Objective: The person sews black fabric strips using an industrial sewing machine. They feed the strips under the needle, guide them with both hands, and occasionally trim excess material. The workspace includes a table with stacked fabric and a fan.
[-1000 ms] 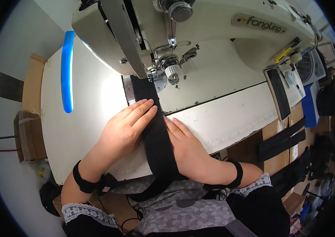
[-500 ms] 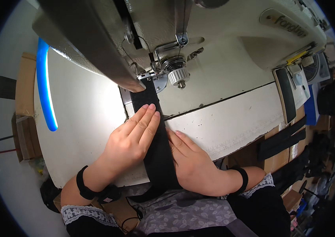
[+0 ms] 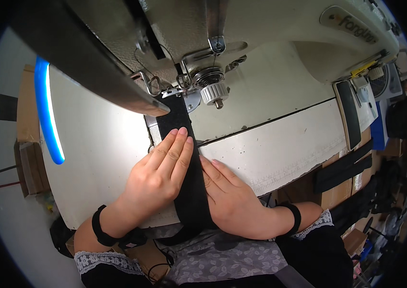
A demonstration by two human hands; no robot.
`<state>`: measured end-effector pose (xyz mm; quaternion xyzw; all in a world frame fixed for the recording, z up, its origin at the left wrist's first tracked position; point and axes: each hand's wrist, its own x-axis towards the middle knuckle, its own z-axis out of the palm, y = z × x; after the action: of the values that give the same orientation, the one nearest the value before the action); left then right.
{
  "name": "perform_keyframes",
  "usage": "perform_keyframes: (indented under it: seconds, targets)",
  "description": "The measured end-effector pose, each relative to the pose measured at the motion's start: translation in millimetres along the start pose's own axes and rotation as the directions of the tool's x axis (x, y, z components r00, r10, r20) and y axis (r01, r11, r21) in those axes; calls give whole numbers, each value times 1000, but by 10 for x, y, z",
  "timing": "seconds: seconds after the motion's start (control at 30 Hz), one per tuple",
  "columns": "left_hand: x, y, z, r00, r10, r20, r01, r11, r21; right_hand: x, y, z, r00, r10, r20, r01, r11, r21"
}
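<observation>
A long black fabric strip (image 3: 191,201) runs from my lap up over the table to the needle area of a sewing machine (image 3: 266,62). Its far end lies under the presser foot (image 3: 172,92). My left hand (image 3: 158,173) rests flat on the strip, fingers stretched out together, tips pointing at the machine. Along the strip's right edge lies my right hand (image 3: 237,206), fingers extended, with its thumb side against the cloth. Part of the strip is covered by my left hand. Below the table edge its near end hangs over my patterned apron (image 3: 232,257).
A curved metal arm (image 3: 98,62) juts across the upper left. Beyond it glows a blue-edged lamp (image 3: 49,115). On the right, a dark phone-like slab (image 3: 347,115) lies on the white table (image 3: 280,158). More black strips (image 3: 342,168) lie past the table's right edge.
The strip's upper part and my left hand have shifted very slightly. My right hand keeps almost the same place. The machine and lamp appear moved a little in the picture.
</observation>
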<state>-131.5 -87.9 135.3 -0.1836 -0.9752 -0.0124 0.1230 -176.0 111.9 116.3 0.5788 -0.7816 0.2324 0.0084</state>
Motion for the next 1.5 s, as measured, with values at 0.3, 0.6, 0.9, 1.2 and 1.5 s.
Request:
perform_keyframes:
  seconds: [0.3, 0.6, 0.9, 1.2, 1.5]
  targets:
    - [11, -16, 4, 1000, -8, -7, 8, 999, -48, 4, 10, -11, 1000, -9, 12, 9, 1000, 11]
    - [89, -158, 73, 996, -59, -69, 55, 997, -54, 149, 109, -16, 1000, -14, 0, 14, 1000, -23]
    - [178, -337, 119, 993, -107, -47, 101, 988, -119, 282, 208, 55, 999, 4, -34, -6, 999, -42]
    - [-81, 122, 2, 999, 4, -46, -7, 998, -57, -152, -95, -56, 996, 32, 87, -34, 999, 22]
    - [-182, 314, -12, 998, -2, -66, -4, 995, -95, -257, -149, -103, 996, -24, 89, 27, 999, -29]
